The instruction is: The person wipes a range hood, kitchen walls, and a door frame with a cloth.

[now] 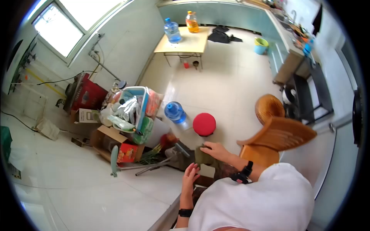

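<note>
My right hand [216,151] is at the top edge of an olive-green cloth-like item [201,157], its fingers bent over the edge and seeming to grip it. Just left of and below it, my left hand [189,178] is held with fingers apart, holding nothing. Between the hands is a small box with a pale flap [207,170]. What lies beneath the green item is dark and partly hidden by my body. Close to my left hand are grey metal tubes [154,166] and green stalks [151,156].
A red round stool [204,124] and a blue water jug [174,112] stand on the floor ahead. To the right is a wooden chair [277,136]. A heaped blue basket [142,109] and cardboard box [102,142] sit left. Farther off is a low table [189,45].
</note>
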Demonstrator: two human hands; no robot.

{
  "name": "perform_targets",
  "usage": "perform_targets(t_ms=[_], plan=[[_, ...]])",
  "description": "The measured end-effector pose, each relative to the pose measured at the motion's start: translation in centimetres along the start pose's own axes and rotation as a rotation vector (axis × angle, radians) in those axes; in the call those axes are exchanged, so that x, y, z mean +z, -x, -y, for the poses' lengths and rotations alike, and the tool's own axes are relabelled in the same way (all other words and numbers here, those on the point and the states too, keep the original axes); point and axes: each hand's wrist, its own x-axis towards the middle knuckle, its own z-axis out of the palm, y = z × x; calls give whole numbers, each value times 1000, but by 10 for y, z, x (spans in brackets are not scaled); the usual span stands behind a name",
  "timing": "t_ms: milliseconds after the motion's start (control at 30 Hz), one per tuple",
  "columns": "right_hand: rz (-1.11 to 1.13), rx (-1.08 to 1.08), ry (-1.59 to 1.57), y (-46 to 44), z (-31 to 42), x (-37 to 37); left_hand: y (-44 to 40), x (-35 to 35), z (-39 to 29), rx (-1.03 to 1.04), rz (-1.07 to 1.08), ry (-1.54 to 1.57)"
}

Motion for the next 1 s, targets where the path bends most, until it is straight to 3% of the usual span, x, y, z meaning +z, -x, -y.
perform_targets(t_ms=[167, 233, 333, 467, 567, 600, 700, 767, 900, 1000], plan=[[146, 8, 38, -64, -5, -62, -97, 50, -60, 300, 121, -132], [189, 16, 32, -83, -12, -75, -119, 64, -81, 317, 147, -193], [176, 24, -167, -115, -20, -93, -162, 83, -102, 361, 381, -295], [112, 119, -452, -152, -5, -114, -207, 94, -149, 589, 344, -647], [97, 161, -560, -175, -17, -129, -234, 110, -180, 543, 369, -655], [19, 181, -629, -181, -23, -134, -236, 122, -196, 384, 373, -733], [-166, 186, -657, -205, -42, -154, -264, 151, -217, 291, 372, -780], [-310, 276, -449, -222, -57, -178, -297, 171, -215, 372, 351, -729], [-599, 262, -531, -264, -103, -228, -368, 235, -237, 466, 342, -834], [-733, 309, -680, -280, -117, -284, -413, 308, -268, 390, 632, -1000]])
